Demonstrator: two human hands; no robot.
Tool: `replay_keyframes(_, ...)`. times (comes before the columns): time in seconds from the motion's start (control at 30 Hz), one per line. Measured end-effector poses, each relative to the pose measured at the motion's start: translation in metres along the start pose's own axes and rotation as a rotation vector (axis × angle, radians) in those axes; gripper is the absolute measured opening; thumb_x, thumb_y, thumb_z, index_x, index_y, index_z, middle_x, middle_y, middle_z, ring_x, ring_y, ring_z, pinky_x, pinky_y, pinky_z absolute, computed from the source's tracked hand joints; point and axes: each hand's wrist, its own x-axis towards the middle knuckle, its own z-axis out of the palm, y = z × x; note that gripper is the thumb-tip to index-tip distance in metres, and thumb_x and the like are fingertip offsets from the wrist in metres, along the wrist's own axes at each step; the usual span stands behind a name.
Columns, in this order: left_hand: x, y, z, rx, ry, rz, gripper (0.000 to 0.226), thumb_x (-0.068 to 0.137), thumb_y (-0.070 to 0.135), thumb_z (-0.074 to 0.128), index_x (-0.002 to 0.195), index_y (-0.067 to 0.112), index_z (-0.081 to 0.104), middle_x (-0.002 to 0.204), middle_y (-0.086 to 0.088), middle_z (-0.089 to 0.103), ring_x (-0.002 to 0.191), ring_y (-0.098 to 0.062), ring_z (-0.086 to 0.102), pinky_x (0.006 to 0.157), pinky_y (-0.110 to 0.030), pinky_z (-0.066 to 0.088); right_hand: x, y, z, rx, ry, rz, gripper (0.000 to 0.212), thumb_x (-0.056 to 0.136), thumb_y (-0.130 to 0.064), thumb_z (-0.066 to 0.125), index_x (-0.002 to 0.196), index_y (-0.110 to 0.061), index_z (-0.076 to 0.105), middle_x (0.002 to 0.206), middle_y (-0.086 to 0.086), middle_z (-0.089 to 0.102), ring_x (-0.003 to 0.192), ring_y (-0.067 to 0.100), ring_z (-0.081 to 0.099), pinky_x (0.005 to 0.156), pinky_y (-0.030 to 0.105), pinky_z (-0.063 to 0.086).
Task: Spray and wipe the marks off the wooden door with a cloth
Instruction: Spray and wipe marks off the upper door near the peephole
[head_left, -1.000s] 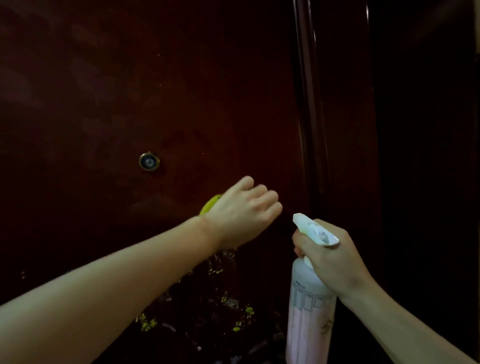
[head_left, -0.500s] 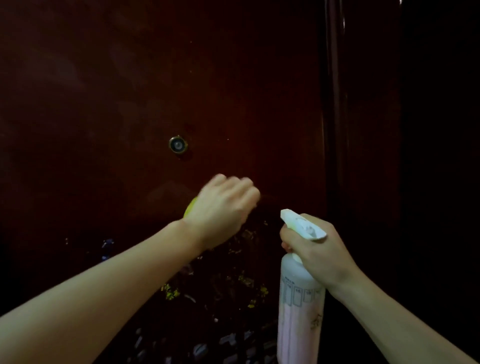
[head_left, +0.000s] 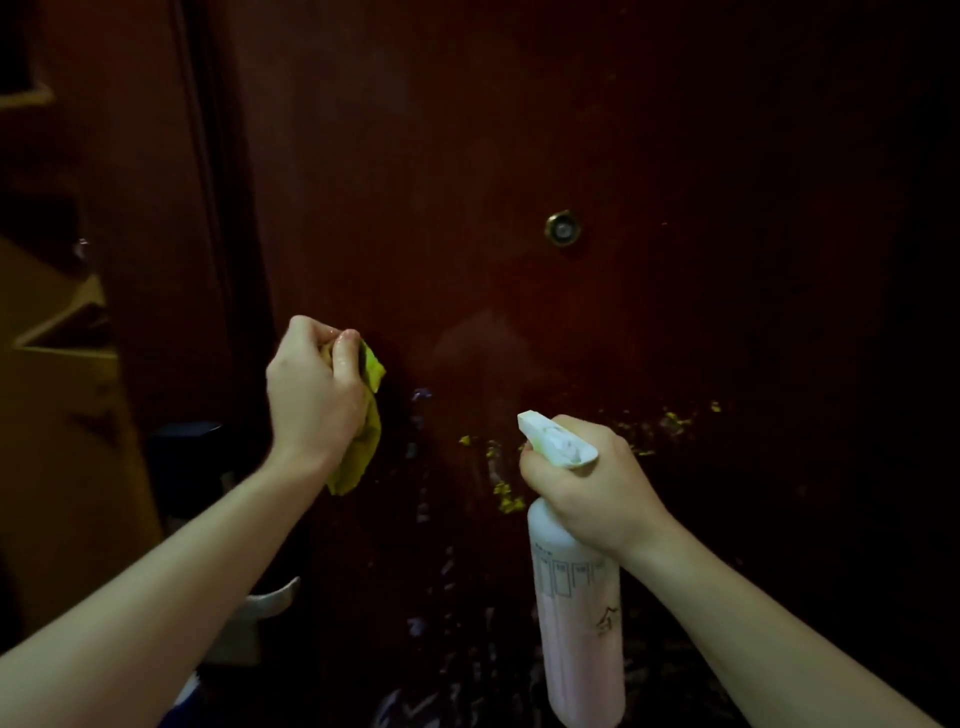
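Observation:
A dark red wooden door (head_left: 467, 156) fills the view, with a brass peephole (head_left: 561, 228) right of centre. Yellow marks (head_left: 506, 496) and pale purple marks (head_left: 422, 395) speckle its lower half, and a faint damp smear (head_left: 483, 338) lies below the peephole. My left hand (head_left: 311, 389) grips a bunched yellow cloth (head_left: 363, 436) near the door's left edge. My right hand (head_left: 592, 483) holds a pink spray bottle (head_left: 579, 623) by its neck, its white nozzle (head_left: 550, 439) pointing up-left at the door.
The door frame (head_left: 208, 208) runs down the left. Beyond it stand brown cardboard boxes (head_left: 57, 364). A silver door handle (head_left: 275, 597) shows low on the left, behind my left forearm.
The view has swung left, so the peephole now sits further right. My left hand has moved left with the cloth toward the door's edge. The bottle stays in my right hand.

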Motion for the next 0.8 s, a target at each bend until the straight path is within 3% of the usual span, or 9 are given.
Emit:
replay_keyframes(0.13,-0.002,-0.031,-0.019,0.083,-0.023,-0.018,0.014,0.097,0.022,0.054,0.089,0.01,0.054,0.084,-0.002,0.057,0.078,-0.019,0.056,0.069,-0.035,0.046,0.006,-0.009,0.03,-0.011,-0.027,-0.021,0.043,0.08,-0.013,0.059,0.049,-0.021,0.031,0.049,-0.01,0.035,0.047,0.007,0.033,0.047,0.029,0.029)
replay_keyframes(0.2,-0.003,-0.04,-0.024,0.117,-0.036,-0.015,0.014,0.097,0.023,0.053,0.089,0.012,0.053,0.083,0.001,0.055,0.077,-0.018,0.055,0.071,-0.039,0.048,0.008,-0.012,0.04,0.007,-0.057,-0.015,0.04,0.08,-0.016,0.06,0.051,-0.021,0.033,0.049,-0.011,0.035,0.046,0.005,0.033,0.045,0.024,0.028)
replay_keyframes(0.33,-0.004,-0.053,-0.027,0.12,-0.052,-0.028,0.013,0.098,0.023,0.052,0.088,0.015,0.052,0.082,0.007,0.053,0.075,-0.012,0.053,0.067,-0.032,0.044,0.01,-0.018,0.055,-0.002,-0.082,-0.018,0.026,0.082,-0.023,0.062,0.062,-0.012,0.049,0.056,-0.01,0.046,0.05,0.002,0.043,0.048,0.018,0.036)
replay_keyframes(0.47,-0.003,-0.061,-0.028,0.11,-0.059,-0.036,0.013,0.098,0.022,0.051,0.086,0.016,0.051,0.08,0.009,0.051,0.073,-0.004,0.05,0.062,-0.022,0.037,0.011,-0.023,0.069,-0.004,-0.02,-0.033,0.04,0.081,-0.018,0.06,0.051,-0.022,0.035,0.048,-0.011,0.037,0.045,0.004,0.035,0.049,0.029,0.031)
replay_keyframes(0.6,-0.001,-0.062,-0.031,0.09,-0.054,-0.028,0.014,0.098,0.021,0.052,0.085,0.015,0.05,0.08,0.005,0.052,0.071,-0.005,0.05,0.06,-0.021,0.038,0.01,-0.026,0.073,-0.031,-0.006,-0.024,0.033,0.076,-0.027,0.056,0.049,-0.027,0.038,0.045,-0.012,0.038,0.044,0.005,0.036,0.046,0.025,0.029)
replay_keyframes(0.7,0.001,-0.062,-0.031,0.062,-0.048,-0.036,0.014,0.098,0.021,0.052,0.086,0.014,0.051,0.081,0.003,0.053,0.072,-0.007,0.05,0.062,-0.024,0.041,0.009,-0.027,0.072,-0.021,0.002,-0.012,0.035,0.078,-0.028,0.058,0.052,-0.024,0.035,0.049,-0.012,0.04,0.046,0.003,0.036,0.045,0.022,0.031)
replay_keyframes(0.8,0.003,-0.061,-0.028,0.039,-0.037,-0.035,0.013,0.098,0.02,0.051,0.086,0.014,0.05,0.08,0.004,0.052,0.071,-0.006,0.05,0.063,-0.024,0.039,0.008,-0.029,0.072,-0.022,0.025,-0.007,0.03,0.077,-0.024,0.056,0.056,-0.011,0.041,0.051,-0.006,0.043,0.048,0.007,0.039,0.049,0.032,0.035)
